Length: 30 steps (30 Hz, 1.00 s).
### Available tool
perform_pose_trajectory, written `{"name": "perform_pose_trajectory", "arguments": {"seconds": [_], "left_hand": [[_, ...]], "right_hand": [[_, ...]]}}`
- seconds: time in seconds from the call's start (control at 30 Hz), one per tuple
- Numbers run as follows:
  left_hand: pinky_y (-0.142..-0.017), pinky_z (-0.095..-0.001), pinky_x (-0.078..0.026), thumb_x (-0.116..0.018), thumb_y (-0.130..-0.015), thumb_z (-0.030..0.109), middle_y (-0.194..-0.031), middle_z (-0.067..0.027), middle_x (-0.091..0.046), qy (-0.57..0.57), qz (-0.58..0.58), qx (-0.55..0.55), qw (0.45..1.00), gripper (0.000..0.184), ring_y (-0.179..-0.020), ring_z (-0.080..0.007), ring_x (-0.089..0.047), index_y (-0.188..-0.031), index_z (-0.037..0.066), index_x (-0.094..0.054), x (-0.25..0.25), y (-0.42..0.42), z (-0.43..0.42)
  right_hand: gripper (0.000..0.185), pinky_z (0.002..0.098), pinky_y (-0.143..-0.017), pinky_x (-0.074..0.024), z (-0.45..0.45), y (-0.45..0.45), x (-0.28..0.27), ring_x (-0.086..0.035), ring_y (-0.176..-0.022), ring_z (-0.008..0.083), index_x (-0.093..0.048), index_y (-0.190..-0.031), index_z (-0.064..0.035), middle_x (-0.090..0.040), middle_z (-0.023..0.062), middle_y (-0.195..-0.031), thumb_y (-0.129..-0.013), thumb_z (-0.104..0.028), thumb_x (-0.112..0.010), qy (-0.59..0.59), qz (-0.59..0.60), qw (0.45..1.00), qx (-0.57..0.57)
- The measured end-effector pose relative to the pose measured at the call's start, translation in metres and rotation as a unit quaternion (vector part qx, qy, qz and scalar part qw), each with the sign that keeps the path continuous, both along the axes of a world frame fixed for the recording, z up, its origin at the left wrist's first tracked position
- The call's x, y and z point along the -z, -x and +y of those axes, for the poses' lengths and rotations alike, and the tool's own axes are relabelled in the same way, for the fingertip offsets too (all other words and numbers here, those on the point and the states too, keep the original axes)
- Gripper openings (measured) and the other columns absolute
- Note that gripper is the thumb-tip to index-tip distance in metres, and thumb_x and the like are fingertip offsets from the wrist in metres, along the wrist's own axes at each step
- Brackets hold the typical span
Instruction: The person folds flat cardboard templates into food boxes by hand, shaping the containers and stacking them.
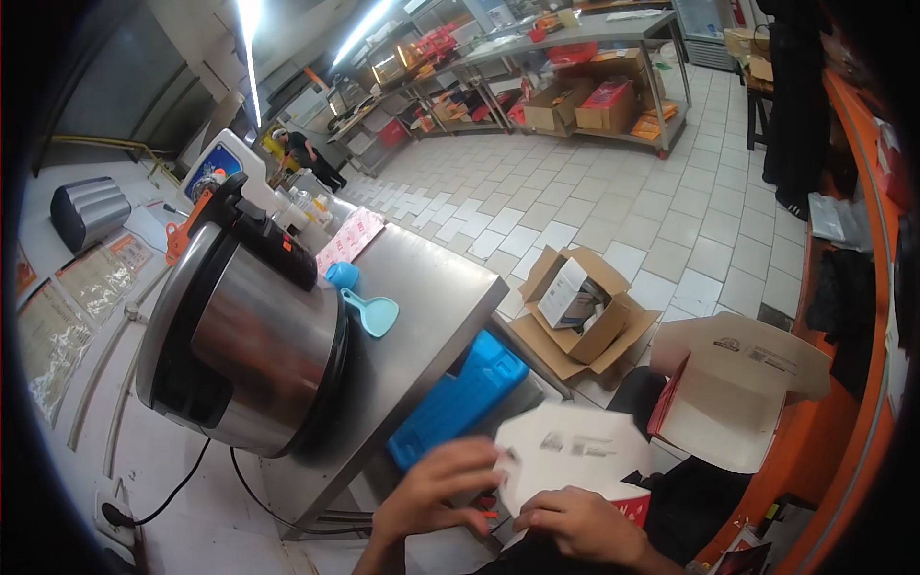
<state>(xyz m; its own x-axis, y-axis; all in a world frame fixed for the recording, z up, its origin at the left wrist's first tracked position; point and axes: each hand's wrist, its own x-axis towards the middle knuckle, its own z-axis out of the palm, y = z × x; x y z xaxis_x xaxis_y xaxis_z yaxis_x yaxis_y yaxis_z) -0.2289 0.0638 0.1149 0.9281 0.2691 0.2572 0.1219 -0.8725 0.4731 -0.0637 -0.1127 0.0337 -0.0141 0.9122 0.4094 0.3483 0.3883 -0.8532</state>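
Note:
A white and red paper food box (pixel 575 450) with printing on its raised flap sits low in front of me, over my lap. My right hand (pixel 586 522) is closed on its near edge, fingers curled over the board. At the box's left side is my left hand (pixel 443 491), its thumb and fingers spread apart and slightly blurred; the fingertips are at the flap's edge, and I cannot tell whether they press on it. To the right, a second food box (pixel 724 422) stands with its lid up, its white inside showing.
A large rice cooker (pixel 254 335) stands on the steel table (pixel 431 292) with a light-blue rice paddle (pixel 374 314). Below is a blue plastic container (pixel 455 398). An open cardboard box (pixel 613 331) is on the tiled floor. An orange counter (pixel 862 172) runs along the right. Two people stand farther off.

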Motion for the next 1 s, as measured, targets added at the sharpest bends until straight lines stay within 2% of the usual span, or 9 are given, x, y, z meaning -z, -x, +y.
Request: {"name": "perform_pose_trajectory", "arguments": {"seconds": [0.1,0.2,0.3,0.43,0.53,0.67,0.73,0.93,1.0], "left_hand": [[-0.100,-0.0406,-0.047,-0.081,-0.076,0.030,-0.113,-0.0102,-0.068,0.098,0.175,0.139,0.970,0.067,-0.108,-0.0286,-0.064,-0.137,0.013,-0.056,0.019,0.008,0.005],[-0.083,-0.0371,-0.055,-0.081,-0.079,0.032,-0.101,-0.0154,-0.070,0.198,0.123,-0.144,0.962,0.067,-0.092,-0.0327,-0.069,-0.137,0.012,-0.052,0.037,0.006,-0.010],[-0.078,-0.0369,-0.055,-0.080,-0.080,0.036,-0.096,-0.0184,-0.070,0.256,0.216,-0.127,0.933,0.068,-0.086,-0.0339,-0.070,-0.136,0.011,-0.051,0.036,0.003,-0.007],[-0.070,-0.0381,-0.052,-0.066,-0.093,0.024,-0.086,-0.0185,-0.069,0.219,0.447,0.178,0.849,0.042,-0.078,-0.0348,-0.068,-0.130,0.009,-0.053,0.052,0.010,0.019],[-0.068,-0.0402,-0.049,-0.059,-0.094,0.015,-0.078,-0.0205,-0.064,0.314,0.429,0.250,0.810,0.016,-0.070,-0.0349,-0.062,-0.104,0.004,-0.064,0.076,0.029,0.031],[-0.081,-0.0381,-0.050,-0.056,-0.096,0.012,-0.098,-0.0175,-0.069,0.320,0.403,0.273,0.813,0.018,-0.092,-0.0292,-0.067,-0.109,0.001,-0.064,0.089,0.028,0.026],[-0.087,-0.0346,-0.052,-0.065,-0.095,0.031,-0.113,-0.0108,-0.068,0.418,0.477,0.157,0.757,0.039,-0.098,-0.0206,-0.064,-0.122,0.003,-0.063,0.079,0.018,0.007],[-0.079,-0.0315,-0.053,-0.071,-0.091,0.021,-0.099,-0.0084,-0.070,0.532,0.438,0.154,0.708,0.027,-0.090,-0.0163,-0.065,-0.110,0.002,-0.068,0.065,-0.005,-0.011],[-0.080,-0.0317,-0.053,-0.072,-0.090,0.020,-0.100,-0.0088,-0.070,0.523,0.461,0.134,0.704,0.026,-0.090,-0.0170,-0.065,-0.109,0.002,-0.069,0.066,-0.005,-0.010]], "right_hand": [[0.029,0.0341,-0.080,-0.0516,0.001,0.018,-0.002,-0.066,-0.089,0.0244,-0.063,-0.104,-0.0054,-0.067,0.0097,-0.092,-0.080,0.011,-0.061,-0.042,0.120,0.966,0.224],[0.026,0.0261,-0.082,-0.0515,0.003,0.019,0.015,-0.063,-0.090,0.0132,-0.058,-0.109,0.0008,-0.065,0.0095,-0.095,-0.086,0.011,-0.060,-0.007,0.349,0.868,0.354],[0.029,0.0271,-0.082,-0.0519,-0.001,0.018,0.011,-0.065,-0.088,0.0148,-0.058,-0.111,0.0009,-0.066,0.0098,-0.096,-0.084,0.011,-0.061,-0.015,0.334,0.867,0.370],[0.029,0.0381,-0.079,-0.0516,0.001,0.020,0.013,-0.064,-0.082,0.0292,-0.065,-0.112,-0.0047,-0.064,0.0101,-0.093,-0.084,-0.009,-0.069,-0.067,0.152,0.974,0.150],[0.029,0.0367,-0.080,-0.0462,0.004,0.036,0.018,-0.060,-0.091,0.0275,-0.066,-0.114,-0.0061,-0.058,0.0124,-0.100,-0.085,-0.014,-0.070,-0.075,0.098,0.992,0.022],[0.027,0.0463,-0.094,-0.0355,-0.003,0.030,0.016,-0.051,-0.110,0.0318,-0.062,-0.112,-0.0076,-0.049,0.0170,-0.118,-0.090,-0.023,-0.065,-0.023,-0.072,0.997,0.033],[0.027,0.0462,-0.094,-0.0361,-0.009,0.032,0.014,-0.052,-0.109,0.0312,-0.062,-0.112,-0.0078,-0.049,0.0161,-0.117,-0.090,-0.023,-0.065,0.003,-0.062,0.995,0.072],[0.022,0.0439,-0.090,-0.0416,-0.011,0.043,0.019,-0.051,-0.110,0.0296,-0.067,-0.104,-0.0064,-0.051,0.0144,-0.115,-0.088,-0.022,-0.068,0.007,0.023,0.978,0.209],[0.023,0.0451,-0.094,-0.0432,-0.008,0.043,0.034,-0.051,-0.113,0.0313,-0.070,-0.101,-0.0062,-0.051,0.0160,-0.118,-0.088,-0.026,-0.069,0.022,0.044,0.997,0.052]]}}
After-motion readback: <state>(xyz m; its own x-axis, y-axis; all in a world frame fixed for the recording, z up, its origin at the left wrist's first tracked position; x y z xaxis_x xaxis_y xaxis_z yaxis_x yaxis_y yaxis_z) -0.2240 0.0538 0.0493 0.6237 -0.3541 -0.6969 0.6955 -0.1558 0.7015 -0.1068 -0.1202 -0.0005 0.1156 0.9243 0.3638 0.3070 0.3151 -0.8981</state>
